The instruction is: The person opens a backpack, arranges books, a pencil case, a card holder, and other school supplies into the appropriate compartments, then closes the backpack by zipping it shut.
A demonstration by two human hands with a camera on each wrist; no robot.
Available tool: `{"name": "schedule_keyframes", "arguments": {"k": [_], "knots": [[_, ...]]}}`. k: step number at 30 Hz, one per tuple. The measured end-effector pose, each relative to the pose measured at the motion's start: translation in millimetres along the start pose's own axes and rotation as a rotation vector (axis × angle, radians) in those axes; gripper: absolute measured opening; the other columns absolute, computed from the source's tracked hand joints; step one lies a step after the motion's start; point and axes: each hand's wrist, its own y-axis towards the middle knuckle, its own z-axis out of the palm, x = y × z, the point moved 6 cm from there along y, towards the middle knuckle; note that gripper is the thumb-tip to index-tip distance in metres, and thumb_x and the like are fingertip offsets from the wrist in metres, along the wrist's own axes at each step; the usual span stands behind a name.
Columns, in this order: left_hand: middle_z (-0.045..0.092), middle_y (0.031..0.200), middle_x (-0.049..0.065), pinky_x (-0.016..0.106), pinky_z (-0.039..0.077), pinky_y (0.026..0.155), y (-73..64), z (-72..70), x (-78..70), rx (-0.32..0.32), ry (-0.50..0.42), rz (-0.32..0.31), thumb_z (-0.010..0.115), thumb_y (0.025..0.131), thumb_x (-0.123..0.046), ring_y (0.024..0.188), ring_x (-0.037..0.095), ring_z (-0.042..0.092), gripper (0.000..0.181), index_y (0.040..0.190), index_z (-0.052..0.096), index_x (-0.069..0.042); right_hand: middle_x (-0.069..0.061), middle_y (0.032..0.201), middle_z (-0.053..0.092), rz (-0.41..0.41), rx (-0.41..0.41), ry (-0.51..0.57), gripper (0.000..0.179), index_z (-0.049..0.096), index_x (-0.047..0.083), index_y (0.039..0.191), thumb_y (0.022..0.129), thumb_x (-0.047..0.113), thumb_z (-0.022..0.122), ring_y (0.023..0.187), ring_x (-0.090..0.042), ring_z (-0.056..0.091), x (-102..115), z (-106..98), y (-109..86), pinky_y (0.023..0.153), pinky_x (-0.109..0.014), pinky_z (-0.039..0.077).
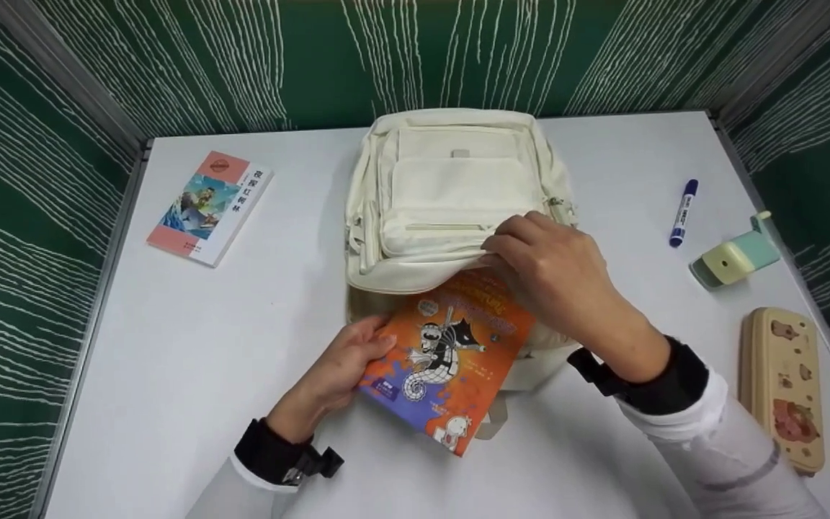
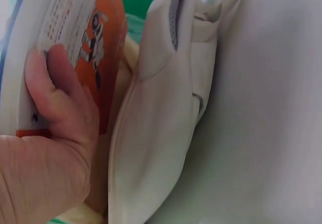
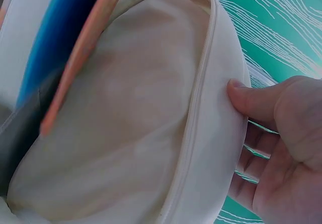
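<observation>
A cream backpack (image 1: 462, 184) lies on the table with its main compartment unzipped toward me. My right hand (image 1: 555, 270) pinches the edge of its front panel (image 3: 216, 108) and holds it lifted, so the pale lining (image 3: 131, 98) shows in the right wrist view. In my left hand (image 1: 343, 360) is an orange and purple book (image 1: 451, 360) with a cartoon cover, gripped by its left edge with the thumb on top. The book's far end goes under the lifted panel and is hidden there. The left wrist view shows the left fingers (image 2: 60, 83) around the book.
A pink and white book (image 1: 206, 209) lies at the left of the white table (image 1: 192, 339). On the right are a blue marker (image 1: 684, 214), a green and yellow pencil sharpener (image 1: 735, 259) and a tan pencil case (image 1: 782, 389) beside the right forearm. Green walls enclose the table.
</observation>
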Motion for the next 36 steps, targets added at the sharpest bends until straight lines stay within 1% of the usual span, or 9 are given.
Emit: {"name": "schedule_keyframes", "arguments": {"k": [6,13,15,19,23,25,28,32,36], "knots": [[0.071,0.104,0.008,0.029,0.059,0.073,24.5,4.4,-2.8,-0.118,-0.050,0.015,0.047,0.108,-0.011,0.084,0.017,0.072,0.048,0.152,0.039,0.006,-0.007,0.092,0.069,-0.027,-0.016,-0.003,0.014,0.076,0.006,0.099,0.089,0.010,0.084,0.081,-0.027,0.065,5,1,-2.0,0.063,-0.041,0.058],[0.068,0.097,0.002,0.026,0.052,0.079,44.1,4.8,0.3,-0.339,-0.125,0.039,0.053,0.105,-0.006,0.085,0.014,0.065,0.017,0.116,0.063,0.001,-0.007,0.090,0.070,-0.051,-0.033,0.010,0.013,0.076,0.005,0.096,0.087,0.007,0.084,0.080,-0.027,0.066,10,2,-4.6,0.063,-0.039,0.059],[0.066,0.097,0.000,0.027,0.050,0.082,48.8,6.8,0.9,-0.366,-0.166,0.054,0.051,0.105,-0.004,0.087,0.013,0.062,0.014,0.110,0.064,-0.003,-0.007,0.090,0.070,-0.060,-0.037,0.013,0.012,0.075,0.004,0.095,0.088,0.007,0.084,0.080,-0.027,0.066,11,3,-6.8,0.063,-0.039,0.059],[0.064,0.102,0.004,0.034,0.057,0.086,58.0,16.0,-0.8,-0.283,-0.255,0.087,0.056,0.099,0.006,0.090,0.016,0.065,0.017,0.112,0.064,-0.001,-0.007,0.089,0.069,-0.062,-0.034,0.010,0.010,0.075,0.004,0.093,0.088,0.004,0.083,0.079,-0.027,0.066,11,4,-9.7,0.060,-0.039,0.058],[0.065,0.115,0.008,0.037,0.059,0.091,63.9,22.0,1.8,-0.188,-0.249,0.128,0.066,0.082,0.021,0.101,0.019,0.067,0.040,0.119,0.065,0.003,-0.007,0.089,0.069,-0.062,-0.032,0.007,0.010,0.074,0.004,0.093,0.087,0.001,0.082,0.079,-0.027,0.066,12,4,-10.1,0.059,-0.039,0.057],[0.066,0.117,0.007,0.036,0.058,0.093,65.7,20.9,4.8,-0.200,-0.233,0.153,0.067,0.079,0.024,0.105,0.019,0.065,0.045,0.119,0.066,0.003,-0.007,0.088,0.069,-0.067,-0.034,0.013,0.010,0.074,0.003,0.093,0.087,0.000,0.081,0.078,-0.027,0.065,12,5,-10.3,0.059,-0.039,0.057],[0.067,0.114,0.005,0.035,0.057,0.095,67.4,16.8,9.7,-0.281,-0.213,0.158,0.066,0.082,0.023,0.103,0.018,0.064,0.043,0.122,0.065,0.006,-0.007,0.088,0.069,-0.075,-0.026,0.020,0.005,0.073,0.002,0.092,0.090,0.001,0.078,0.077,-0.028,0.065,13,6,-11.5,0.059,-0.039,0.057],[0.066,0.116,0.008,0.043,0.056,0.099,72.8,16.1,12.2,-0.339,-0.210,0.087,0.060,0.089,0.021,0.104,0.021,0.067,0.047,0.134,0.057,0.010,-0.008,0.089,0.070,-0.079,-0.007,0.028,0.004,0.074,0.002,0.094,0.093,0.005,0.076,0.078,-0.029,0.065,14,8,-12.9,0.061,-0.040,0.057],[0.062,0.127,0.012,0.051,0.056,0.099,80.7,19.2,9.8,-0.345,-0.225,0.019,0.054,0.102,0.006,0.112,0.030,0.067,0.039,0.141,0.055,0.003,-0.008,0.090,0.070,-0.081,-0.002,0.037,0.005,0.074,0.002,0.094,0.092,0.005,0.077,0.078,-0.029,0.065,14,9,-14.0,0.062,-0.040,0.058]]}}
